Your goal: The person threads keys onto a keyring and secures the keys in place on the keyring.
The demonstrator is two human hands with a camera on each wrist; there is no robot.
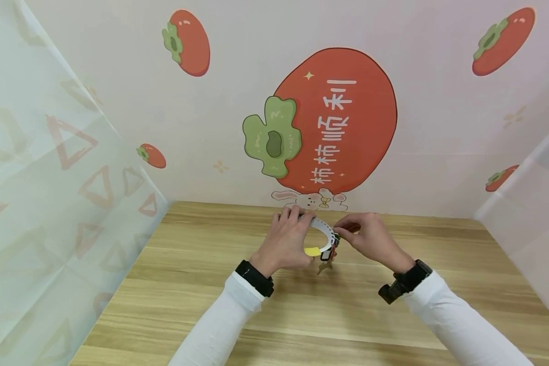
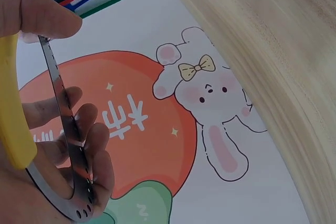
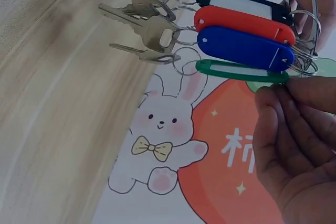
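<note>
My left hand (image 1: 285, 240) grips a flat silver key ring (image 1: 321, 225) with holes along its band and a yellow grip section (image 2: 17, 114). Several key tags hang from it on small split rings: a black tag (image 3: 239, 4), a red tag (image 3: 244, 23), a blue tag (image 3: 247, 48) and a green tag (image 3: 241, 71). Brass-coloured keys (image 3: 157, 30) dangle at the tags' far ends. Thumb and fingertips of my right hand (image 1: 370, 239) pinch the green tag's end beside the split rings. Its key (image 3: 142, 53) hangs outermost in the right wrist view.
Below the hands lies a wood-grain table (image 1: 201, 305). A pale wall (image 1: 229, 101) with printed persimmons and a rabbit rises at its back edge. Patterned white sheets (image 1: 73, 152) stand at both sides. Each wrist wears a black strap (image 1: 254, 278).
</note>
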